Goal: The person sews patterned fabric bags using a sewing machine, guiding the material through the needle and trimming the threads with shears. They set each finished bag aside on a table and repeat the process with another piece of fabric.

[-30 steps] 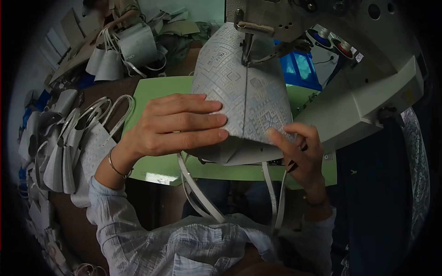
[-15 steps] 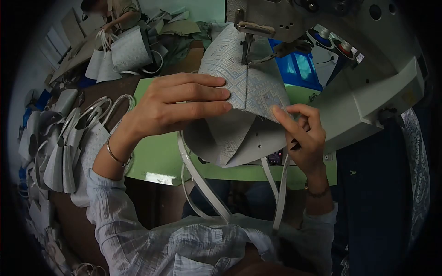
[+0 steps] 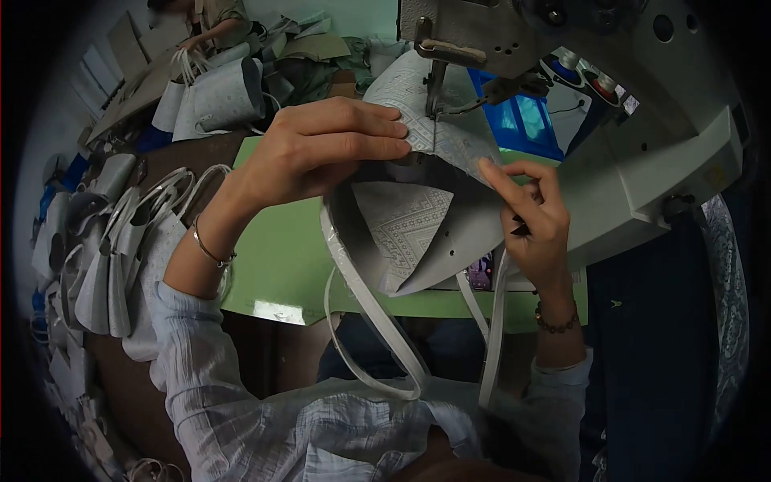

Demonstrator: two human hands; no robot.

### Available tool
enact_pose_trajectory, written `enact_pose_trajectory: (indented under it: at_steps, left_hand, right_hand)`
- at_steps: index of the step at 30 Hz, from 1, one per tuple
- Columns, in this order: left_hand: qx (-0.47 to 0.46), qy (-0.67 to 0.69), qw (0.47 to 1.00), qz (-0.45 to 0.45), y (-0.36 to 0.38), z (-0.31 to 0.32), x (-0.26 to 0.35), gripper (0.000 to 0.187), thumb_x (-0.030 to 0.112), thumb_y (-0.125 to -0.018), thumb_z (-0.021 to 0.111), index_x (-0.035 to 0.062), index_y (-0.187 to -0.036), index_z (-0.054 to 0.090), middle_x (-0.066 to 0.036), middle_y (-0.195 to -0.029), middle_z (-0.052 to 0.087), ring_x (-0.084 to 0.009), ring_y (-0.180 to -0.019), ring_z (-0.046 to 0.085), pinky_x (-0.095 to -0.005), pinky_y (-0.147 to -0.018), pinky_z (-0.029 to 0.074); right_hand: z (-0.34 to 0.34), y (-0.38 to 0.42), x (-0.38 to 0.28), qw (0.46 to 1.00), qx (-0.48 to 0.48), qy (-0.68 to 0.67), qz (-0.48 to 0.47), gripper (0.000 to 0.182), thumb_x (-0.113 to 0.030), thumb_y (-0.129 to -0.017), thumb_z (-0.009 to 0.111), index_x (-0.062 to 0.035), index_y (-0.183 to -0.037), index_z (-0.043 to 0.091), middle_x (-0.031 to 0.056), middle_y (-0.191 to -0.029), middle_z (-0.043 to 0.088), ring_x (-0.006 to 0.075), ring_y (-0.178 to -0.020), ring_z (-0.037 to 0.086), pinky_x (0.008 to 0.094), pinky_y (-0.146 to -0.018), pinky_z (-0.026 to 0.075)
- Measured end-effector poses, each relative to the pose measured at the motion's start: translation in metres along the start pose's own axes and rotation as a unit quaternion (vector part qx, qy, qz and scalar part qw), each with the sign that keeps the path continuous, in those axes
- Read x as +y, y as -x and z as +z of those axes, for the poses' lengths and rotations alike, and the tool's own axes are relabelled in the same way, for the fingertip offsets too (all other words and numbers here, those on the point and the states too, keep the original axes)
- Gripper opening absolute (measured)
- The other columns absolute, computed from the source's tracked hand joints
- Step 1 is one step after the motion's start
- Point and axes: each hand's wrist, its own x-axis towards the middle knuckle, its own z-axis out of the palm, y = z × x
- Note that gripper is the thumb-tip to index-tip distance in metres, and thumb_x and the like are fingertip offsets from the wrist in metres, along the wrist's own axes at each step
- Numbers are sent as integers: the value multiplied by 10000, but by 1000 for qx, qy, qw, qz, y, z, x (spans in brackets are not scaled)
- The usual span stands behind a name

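A pale handbag (image 3: 387, 90) with a woven geometric pattern lies under the needle of a sewing machine (image 3: 434, 100), its seam running down from the needle. Its open mouth faces me, and a loose patterned flap (image 3: 405, 229) hangs inside. My left hand (image 3: 325, 149) grips the bag's left edge, fingers together on top and the thumb hidden. On the other side, my right hand (image 3: 534, 217) pinches the edge between thumb and finger. A small dark pointed object (image 3: 520, 228) shows in its palm. Two white straps (image 3: 373, 321) hang towards my lap.
A green work surface (image 3: 265, 241) lies below the bag. Finished-looking handbags (image 3: 120, 265) pile up at left. A blue crate (image 3: 522, 120) and thread spools (image 3: 566, 68) stand behind the machine. Far back, another person (image 3: 217, 24) handles more bags.
The bag has slid away from me under the needle, so its front edge is nearer the needle. Both hands moved up with it, and the inner flap shows more.
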Motion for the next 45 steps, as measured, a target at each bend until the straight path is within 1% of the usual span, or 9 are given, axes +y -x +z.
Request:
enact_pose_trajectory:
  at_steps: [11, 14, 27, 32, 36, 38, 40, 42, 45]
  left_hand:
    - [-14, 36, 999, -14, -1, 3, -18, 434, -157, -663, 600, 24, -1046, 691, -135, -1072, 679, -308, -1070, 657, -397, -936, 544]
    - [-7, 18, 999, -39, -1, 5, -20, 438, -132, -684, 602, 72, -1061, 692, -80, -1087, 686, -258, -1075, 656, -350, -908, 550]
    - [-10, 57, 991, -124, 3, 13, -22, 460, -107, -708, 598, 43, -1140, 652, -79, -1120, 681, -238, -1005, 667, -316, -844, 551]
    - [23, 124, 976, -177, 8, 17, -11, 503, 6, -726, 682, 51, -1220, 600, -128, -1180, 630, -272, -1030, 637, -347, -857, 517]
    - [31, 50, 977, -203, -1, 14, 31, 657, 143, -683, 781, 91, -1295, 549, -156, -1218, 558, -276, -1059, 600, -360, -899, 474]
    - [-71, -198, 970, -120, -9, -1, 53, 770, 236, -625, 825, 116, -1321, 521, -170, -1209, 516, -246, -1036, 581, -351, -910, 424]
    - [-121, -186, 970, -97, -15, 0, 73, 705, 277, -615, 820, 105, -1252, 570, -156, -1186, 526, -227, -1014, 575, -345, -908, 380]
    - [-373, -106, 921, -18, -12, 14, 90, 645, 317, -624, 811, 82, -1186, 600, -142, -1204, 514, -257, -1077, 553, -361, -893, 423]
    - [-474, -30, 880, 0, 14, 34, 126, 539, 310, -686, 769, 69, -1145, 621, -129, -1205, 508, -274, -1103, 542, -384, -850, 481]
  right_hand:
    - [9, -12, 13, 998, 5, -44, 33, 753, 188, -623, 576, -244, -1232, 672, 50, -1005, 582, 144, -633, 533, 285, -517, 466]
    - [10, -15, 17, 999, -6, -30, 40, 741, 183, -635, 564, -255, -1222, 674, 55, -1015, 592, 152, -651, 551, 286, -534, 485]
    - [18, -14, 17, 995, -14, -32, 91, 620, 118, -701, 577, -221, -1210, 672, 74, -1033, 604, 167, -687, 598, 299, -590, 511]
    - [10, -8, 4, 989, -56, -46, 125, 367, -19, -851, 602, -77, -1211, 642, 123, -939, 612, 212, -778, 647, 310, -653, 515]
    - [9, -3, -14, 980, -115, -16, 161, 393, -43, -835, 620, -85, -1226, 620, 136, -902, 614, 265, -747, 646, 349, -671, 512]
    - [3, -7, -26, 975, -156, 62, 147, 426, -96, -805, 650, -91, -1229, 597, 145, -957, 622, 361, -789, 643, 443, -685, 513]
    - [-4, -11, -32, 974, -163, 66, 142, 417, -104, -799, 650, -94, -1213, 605, 138, -934, 626, 358, -791, 643, 446, -684, 512]
    - [-11, -14, -38, 973, -173, 70, 136, 407, -111, -793, 651, -96, -1198, 613, 131, -911, 630, 356, -793, 644, 449, -682, 510]
    - [-23, -20, -44, 975, -160, 81, 131, 398, -123, -774, 654, -112, -1172, 638, 123, -844, 633, 349, -760, 639, 443, -667, 504]
